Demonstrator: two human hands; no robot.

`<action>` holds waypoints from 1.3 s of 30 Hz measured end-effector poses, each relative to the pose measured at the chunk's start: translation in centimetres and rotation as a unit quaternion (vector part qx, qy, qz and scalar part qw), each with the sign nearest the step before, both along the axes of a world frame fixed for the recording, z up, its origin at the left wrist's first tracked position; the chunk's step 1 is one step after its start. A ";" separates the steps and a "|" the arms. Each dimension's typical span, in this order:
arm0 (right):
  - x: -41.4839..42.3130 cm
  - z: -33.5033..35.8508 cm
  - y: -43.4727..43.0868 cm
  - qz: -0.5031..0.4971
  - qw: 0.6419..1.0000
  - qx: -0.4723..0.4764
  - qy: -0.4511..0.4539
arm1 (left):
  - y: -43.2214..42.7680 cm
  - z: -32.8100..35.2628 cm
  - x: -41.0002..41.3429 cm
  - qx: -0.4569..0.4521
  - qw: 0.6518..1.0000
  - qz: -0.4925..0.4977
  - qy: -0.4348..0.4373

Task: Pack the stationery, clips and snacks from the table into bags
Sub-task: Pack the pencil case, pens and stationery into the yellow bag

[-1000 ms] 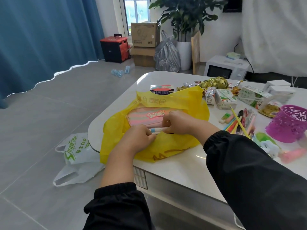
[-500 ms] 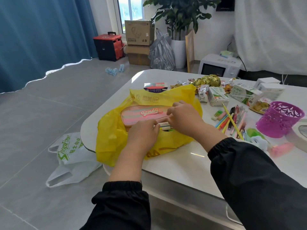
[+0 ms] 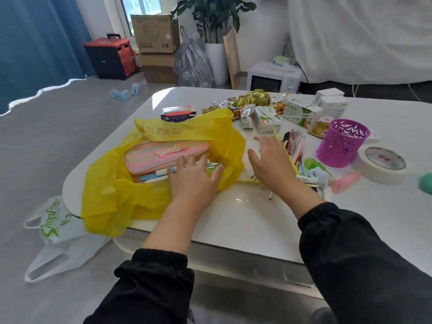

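We note thin yellow plastic bag gaping on near-left corner of glossy white table. Inside: pink striped fabric pencil case, loose pens along its near edge. Left hand flat on bag mouth, fingers straight, spread, tips on those pens; grips nothing. Right hand spread, fingers apart, empty, just right of bag, above pile of coloured pens and pencils on table; contact with pile we cannot tell.

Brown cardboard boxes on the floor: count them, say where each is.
2: the upper box stacked on the lower box, below the window; others may hide behind them.
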State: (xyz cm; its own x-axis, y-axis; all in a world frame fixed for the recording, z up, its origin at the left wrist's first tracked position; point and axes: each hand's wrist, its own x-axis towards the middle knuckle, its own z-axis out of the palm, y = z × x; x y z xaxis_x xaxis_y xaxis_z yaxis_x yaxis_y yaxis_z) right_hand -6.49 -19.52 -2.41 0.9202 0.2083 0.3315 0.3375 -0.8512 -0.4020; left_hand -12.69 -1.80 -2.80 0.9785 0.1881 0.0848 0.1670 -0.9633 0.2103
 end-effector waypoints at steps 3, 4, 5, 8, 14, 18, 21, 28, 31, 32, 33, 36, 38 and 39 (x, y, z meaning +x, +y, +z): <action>1.1 0.8 -2.9 -0.014 0.995 -0.080 0.063 | -0.8 0.0 0.1 -0.007 1.000 -0.008 0.021; 1.3 0.9 -3.8 -0.010 0.992 -0.099 0.083 | -1.0 0.0 0.1 -0.011 1.000 -0.009 0.027; 1.4 1.1 -4.6 -0.004 0.989 -0.109 0.099 | -1.1 0.0 0.1 -0.014 0.999 -0.010 0.032; 1.1 1.7 -6.1 0.023 0.977 -0.131 0.169 | -1.6 -0.1 0.3 -0.022 0.999 -0.013 0.043; 1.0 1.7 -6.5 0.054 0.961 -0.165 0.216 | -2.1 0.1 0.4 -0.018 0.999 -0.027 0.035; 1.2 1.5 -6.3 0.039 0.962 -0.199 0.183 | -2.0 0.1 0.2 -0.021 0.999 -0.026 0.041; 1.2 0.9 -6.1 0.030 0.952 -0.238 0.190 | -1.8 0.1 0.2 -0.024 0.999 -0.023 0.040; 0.7 3.5 -6.1 0.059 0.974 -0.097 0.198 | -1.6 0.2 0.3 -0.025 0.999 -0.026 0.035; 0.0 3.0 -5.5 0.091 0.962 -0.136 0.218 | -1.8 0.2 0.3 -0.024 0.999 -0.029 0.031; -0.1 2.5 -5.3 0.087 0.961 -0.156 0.212 | -1.8 0.2 0.3 -0.024 0.999 -0.031 0.031; -0.1 2.0 -5.1 0.080 0.961 -0.168 0.205 | -1.9 0.2 0.2 -0.023 0.999 -0.032 0.033; -0.1 0.8 -5.0 0.076 0.960 -0.179 0.202 | -2.1 0.3 0.0 -0.018 0.998 -0.035 0.043; 0.0 0.5 -4.9 0.081 0.958 -0.183 0.206 | -2.3 0.5 -0.1 -0.015 0.998 -0.038 0.048; 0.0 0.4 -4.9 0.081 0.958 -0.186 0.203 | -2.3 0.5 -0.1 -0.017 0.998 -0.038 0.047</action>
State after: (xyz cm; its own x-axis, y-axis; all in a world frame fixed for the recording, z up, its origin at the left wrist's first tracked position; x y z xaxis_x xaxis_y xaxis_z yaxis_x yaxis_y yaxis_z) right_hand -6.49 -24.39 -1.98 0.9035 0.3932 -0.1707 0.3572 -0.9107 -0.2076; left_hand -12.83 -4.08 -2.25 0.9934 0.1137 -0.0137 0.1138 -0.9667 0.2293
